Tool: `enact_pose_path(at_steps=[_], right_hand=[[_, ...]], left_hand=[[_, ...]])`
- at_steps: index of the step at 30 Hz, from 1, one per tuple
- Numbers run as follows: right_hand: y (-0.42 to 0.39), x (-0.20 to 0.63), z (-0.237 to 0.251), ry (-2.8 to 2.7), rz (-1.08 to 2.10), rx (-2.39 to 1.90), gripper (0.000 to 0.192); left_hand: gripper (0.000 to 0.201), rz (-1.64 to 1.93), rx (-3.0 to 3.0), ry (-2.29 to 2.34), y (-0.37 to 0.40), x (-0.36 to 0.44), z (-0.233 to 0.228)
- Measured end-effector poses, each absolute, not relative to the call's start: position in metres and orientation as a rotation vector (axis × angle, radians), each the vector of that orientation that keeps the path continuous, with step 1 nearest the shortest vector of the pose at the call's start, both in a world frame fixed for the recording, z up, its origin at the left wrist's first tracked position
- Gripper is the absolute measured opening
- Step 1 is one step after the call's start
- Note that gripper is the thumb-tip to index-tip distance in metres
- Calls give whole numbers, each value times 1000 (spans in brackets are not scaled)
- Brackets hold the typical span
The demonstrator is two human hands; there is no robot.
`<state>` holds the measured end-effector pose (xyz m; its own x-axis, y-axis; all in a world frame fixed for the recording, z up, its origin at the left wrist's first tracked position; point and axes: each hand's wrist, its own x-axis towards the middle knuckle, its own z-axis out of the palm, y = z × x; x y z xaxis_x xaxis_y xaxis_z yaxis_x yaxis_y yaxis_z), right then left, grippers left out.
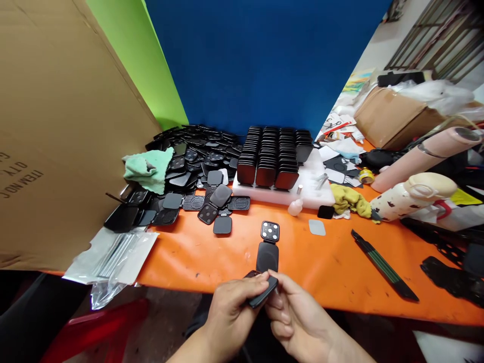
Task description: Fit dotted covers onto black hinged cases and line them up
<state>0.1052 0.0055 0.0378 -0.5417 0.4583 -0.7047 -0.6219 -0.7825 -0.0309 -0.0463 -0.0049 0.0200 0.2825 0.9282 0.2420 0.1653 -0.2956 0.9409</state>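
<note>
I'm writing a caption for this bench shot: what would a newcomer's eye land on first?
Probably the orange table against the blue backboard, with neat rows of black square parts standing on a white block at its middle. Left of them sprawls a loose heap of black parts beside a green cloth. At the near edge, the left hand and right hand pinch one small black part together.

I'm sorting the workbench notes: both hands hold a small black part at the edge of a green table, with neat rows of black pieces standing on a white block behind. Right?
Not quite: the table is orange, not green, as the head view shows. The rest holds: the left hand and right hand hold a small black part at its edge, with rows of black pieces on a white block behind.
</note>
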Motion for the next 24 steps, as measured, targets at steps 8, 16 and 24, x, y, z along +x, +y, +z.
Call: enact_pose_path(at_steps=[8,16,24], right_hand=[[24,133,3,-535,1784,-1269,35],[33,177,-34,-1165,1215,-1697,45],[34,183,-44,-1323,1123,-1750,45]], left_hand=[[42,974,1607,1601,90,-40,-14],[40,913,1857,1712,119,-28,-44],[32,912,2068,1715,106,-28,-43]])
